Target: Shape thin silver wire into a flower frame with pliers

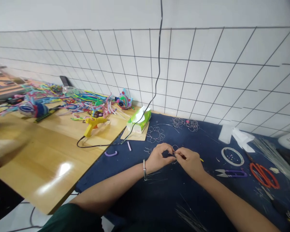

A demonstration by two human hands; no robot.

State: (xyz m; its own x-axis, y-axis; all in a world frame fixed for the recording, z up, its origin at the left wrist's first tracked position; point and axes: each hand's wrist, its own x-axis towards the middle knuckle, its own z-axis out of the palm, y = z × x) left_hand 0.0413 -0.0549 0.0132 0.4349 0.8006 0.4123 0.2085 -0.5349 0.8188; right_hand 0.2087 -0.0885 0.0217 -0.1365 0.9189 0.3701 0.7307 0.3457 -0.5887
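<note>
Over the dark blue cloth (135, 167), my left hand (160, 158) and my right hand (189, 161) meet fingertip to fingertip. Both are closed in a pinch on a small piece of looped thin wire (175, 147), most of it hidden by the fingers. Just beyond my left hand lies a flower-shaped wire ring (155, 134). Short wire bits (148, 150) rest by my left wrist. A yellow tip (201, 159) of something shows behind my right hand.
Purple thread snips (230, 173), orange-handled scissors (263, 175) and a round dish of beads (232, 157) lie at right. Tangled wire (192, 125) sits by the wall. A tissue pack (139, 122) and yellow glue gun (93, 125) with its hanging cord (157, 83) are left.
</note>
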